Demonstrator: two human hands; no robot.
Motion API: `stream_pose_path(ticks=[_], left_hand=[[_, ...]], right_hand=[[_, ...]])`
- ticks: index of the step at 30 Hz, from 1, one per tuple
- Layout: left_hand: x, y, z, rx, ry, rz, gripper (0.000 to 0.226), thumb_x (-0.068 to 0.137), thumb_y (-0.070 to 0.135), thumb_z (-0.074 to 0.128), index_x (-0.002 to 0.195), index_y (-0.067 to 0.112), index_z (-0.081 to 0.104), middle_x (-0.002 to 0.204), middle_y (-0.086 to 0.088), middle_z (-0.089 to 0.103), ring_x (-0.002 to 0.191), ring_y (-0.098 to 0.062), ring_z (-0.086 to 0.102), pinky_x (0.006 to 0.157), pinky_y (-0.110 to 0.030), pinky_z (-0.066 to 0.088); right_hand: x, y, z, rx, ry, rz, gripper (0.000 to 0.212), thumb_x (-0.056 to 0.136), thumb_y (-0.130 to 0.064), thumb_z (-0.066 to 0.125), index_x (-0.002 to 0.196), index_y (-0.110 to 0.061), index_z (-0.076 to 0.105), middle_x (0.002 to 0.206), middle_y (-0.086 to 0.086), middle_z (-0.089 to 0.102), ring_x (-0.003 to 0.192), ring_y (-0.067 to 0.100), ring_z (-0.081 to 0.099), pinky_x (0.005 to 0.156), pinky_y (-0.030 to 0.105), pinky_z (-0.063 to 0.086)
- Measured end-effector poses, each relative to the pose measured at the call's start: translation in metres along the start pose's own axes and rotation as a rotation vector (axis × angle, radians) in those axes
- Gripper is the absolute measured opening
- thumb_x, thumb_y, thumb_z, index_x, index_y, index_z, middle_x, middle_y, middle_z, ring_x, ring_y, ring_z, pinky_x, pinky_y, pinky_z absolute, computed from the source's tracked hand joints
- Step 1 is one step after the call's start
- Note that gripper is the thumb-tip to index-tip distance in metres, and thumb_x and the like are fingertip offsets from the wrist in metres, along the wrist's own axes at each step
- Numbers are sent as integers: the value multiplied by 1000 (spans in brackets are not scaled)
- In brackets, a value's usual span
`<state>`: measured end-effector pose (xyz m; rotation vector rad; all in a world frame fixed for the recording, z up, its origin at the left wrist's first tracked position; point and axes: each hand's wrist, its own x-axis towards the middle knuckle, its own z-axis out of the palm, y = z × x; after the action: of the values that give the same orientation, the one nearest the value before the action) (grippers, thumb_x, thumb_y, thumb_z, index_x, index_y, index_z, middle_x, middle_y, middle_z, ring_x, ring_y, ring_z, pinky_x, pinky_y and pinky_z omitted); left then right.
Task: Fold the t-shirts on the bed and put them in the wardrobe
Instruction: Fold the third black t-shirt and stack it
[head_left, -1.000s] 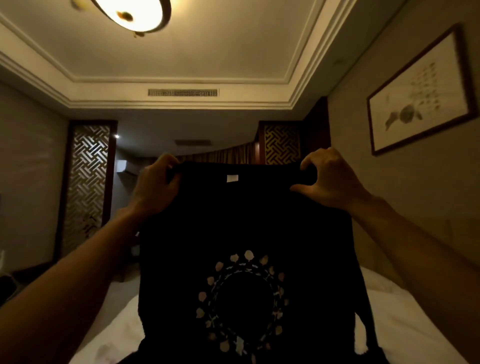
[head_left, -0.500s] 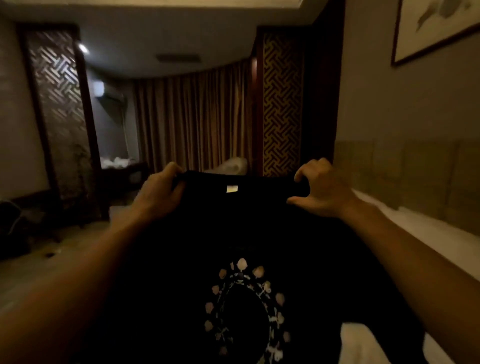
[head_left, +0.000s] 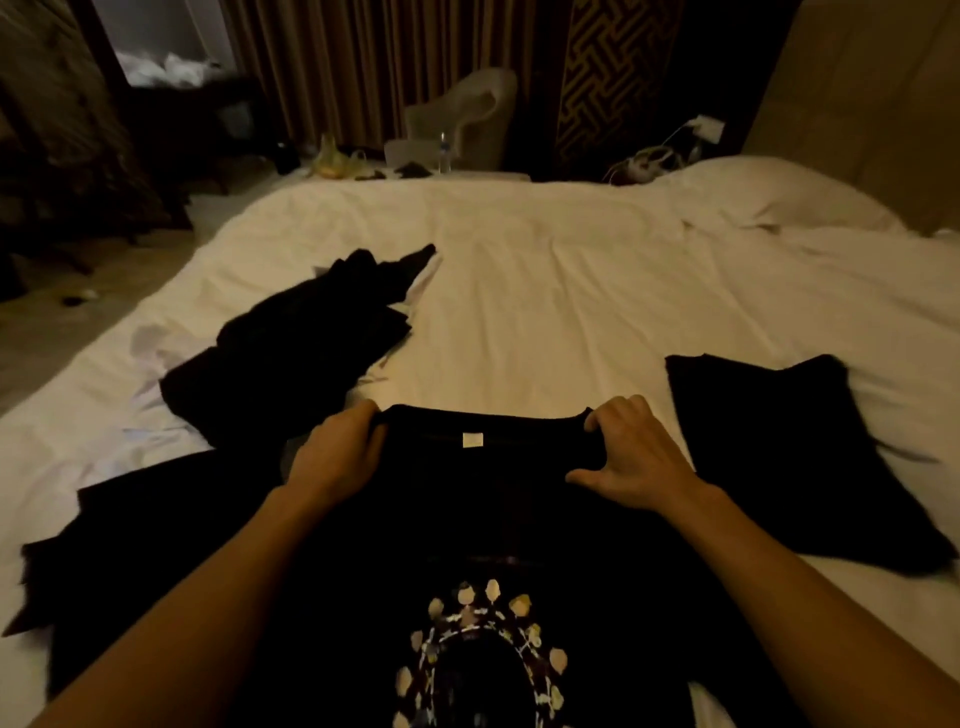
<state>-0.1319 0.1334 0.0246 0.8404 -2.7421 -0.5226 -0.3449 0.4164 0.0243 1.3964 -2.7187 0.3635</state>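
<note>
A black t-shirt (head_left: 483, 509) with a pale ring print and a small white neck label lies spread in front of me over the white bed (head_left: 545, 291). My left hand (head_left: 337, 457) grips its left shoulder. At the right shoulder, my right hand (head_left: 634, 457) pinches the cloth between thumb and fingers. A crumpled black garment (head_left: 296, 348) lies to the left, further up the bed. A flat black garment (head_left: 789, 457) rests to the right of my right hand. The wardrobe is not in view.
A white pillow (head_left: 769, 192) sits at the far right corner of the bed. Beyond the bed stand a pale armchair (head_left: 467, 119), a bottle (head_left: 443, 150) and brown curtains (head_left: 353, 67). Cables and a wall socket (head_left: 706, 130) are near the pillow. Floor lies to the left.
The shirt was held up in the air in front of me; both hands have lowered it onto the bed, and my view has tilted down from the ceiling to the bed.
</note>
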Motion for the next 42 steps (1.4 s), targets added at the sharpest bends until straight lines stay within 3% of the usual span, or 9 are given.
stream_pose_path(ticks=[4,11,21,25,28,33,35,39,42], left_hand=[[59,-8,22,24,9,-20,16,100,36,47,104,22,53,108,-9,63,98,-34,63,81,-47,53],[175,-23,49,13,78,-42,15,100,30,49,110,21,55,107,-9,64,95,-31,63,84,-50,54],[243,-62,139,174,9,-56,22,99,34,47,101,13,53,109,-21,61,97,-43,60,80,-48,51],[242,-49,131,178,3,-151,38,97,39,54,120,9,50,122,-20,57,109,-40,57,90,-51,50],[231,-20,116,299,44,-221,61,94,46,57,137,6,41,138,-23,43,127,-42,41,101,-57,39],[185,62,113,184,120,89,45,89,34,59,129,13,54,130,-17,50,122,-37,44,98,-51,41],[158,107,123,75,41,257,36,87,33,60,119,18,59,121,-10,54,113,-31,50,92,-45,47],[94,196,153,-143,-187,496,34,75,44,60,104,26,64,103,3,56,100,-21,57,89,-44,51],[49,240,178,-164,-294,590,42,74,53,64,110,31,63,112,6,53,107,-15,52,93,-41,49]], right_hand=[[56,25,27,-80,6,-32,72,68,-60,79,117,-14,55,114,4,51,107,23,41,83,31,38],[164,64,53,-157,79,-12,78,66,-60,81,121,-12,55,117,8,51,113,29,41,89,37,43],[222,96,126,-58,-150,82,82,71,-66,73,132,-17,52,129,7,47,124,28,40,99,38,39],[209,92,106,-17,-227,94,86,78,-64,69,149,-30,35,155,3,30,142,28,25,110,50,28],[182,96,76,94,-167,137,79,86,-61,63,153,-34,30,161,0,24,149,24,17,116,51,21],[113,130,18,149,-73,279,56,90,-46,63,140,-25,50,136,2,55,133,29,40,108,49,38],[76,152,-4,165,-42,348,43,88,-38,67,126,-20,63,118,2,65,119,28,55,101,42,46],[5,188,-36,217,-88,517,30,89,-30,70,116,-16,69,113,5,69,108,25,64,98,34,49],[-35,210,-39,213,-129,580,19,89,-32,70,103,-20,72,103,3,72,101,24,67,95,39,52]])
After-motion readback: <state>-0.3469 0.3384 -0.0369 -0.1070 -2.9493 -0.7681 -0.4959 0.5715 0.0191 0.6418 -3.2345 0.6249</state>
